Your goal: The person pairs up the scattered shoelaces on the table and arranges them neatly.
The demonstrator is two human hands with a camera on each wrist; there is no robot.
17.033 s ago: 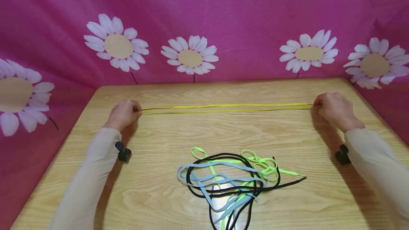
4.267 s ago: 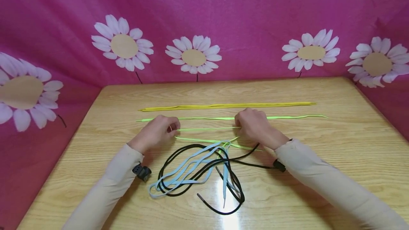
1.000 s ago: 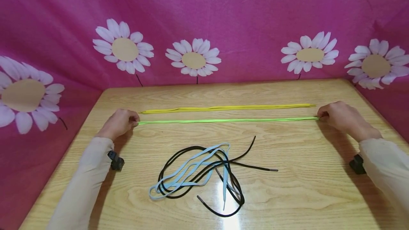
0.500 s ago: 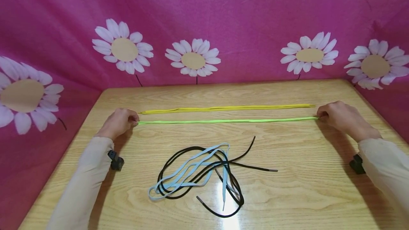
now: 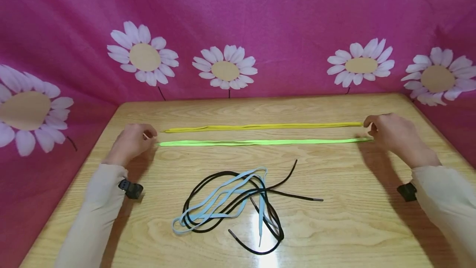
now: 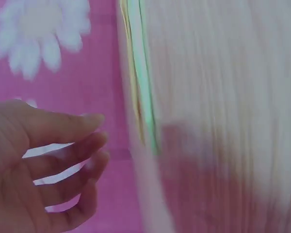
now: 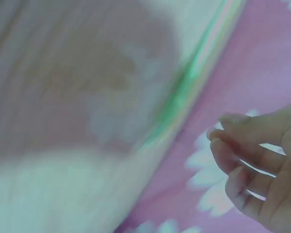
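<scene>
A lime-green shoelace [image 5: 260, 142], doubled over, lies stretched flat across the table. Parallel and just behind it lies a doubled yellow shoelace [image 5: 260, 126]. My left hand [image 5: 132, 142] hovers just off the green lace's left end; the left wrist view shows its loosely bent fingers [image 6: 68, 158] holding nothing, apart from both laces. At the opposite end, my right hand [image 5: 396, 135] is raised beside the tips of the two laces. In the right wrist view its thumb and fingers [image 7: 252, 150] are loosely curled around nothing, away from the green lace.
Nearer the front of the wooden table [image 5: 353, 230], a black round lace [image 5: 213, 230] and a light-blue flat lace [image 5: 262, 214] lie tangled together. A pink cloth with white daisies [image 5: 290, 32] hangs behind the table and at both sides.
Both hands have let go of the green lace's ends and lifted slightly away; it now rests on the table. Earlier, the yellow lace was laid out and the green lace pulled from the tangle.
</scene>
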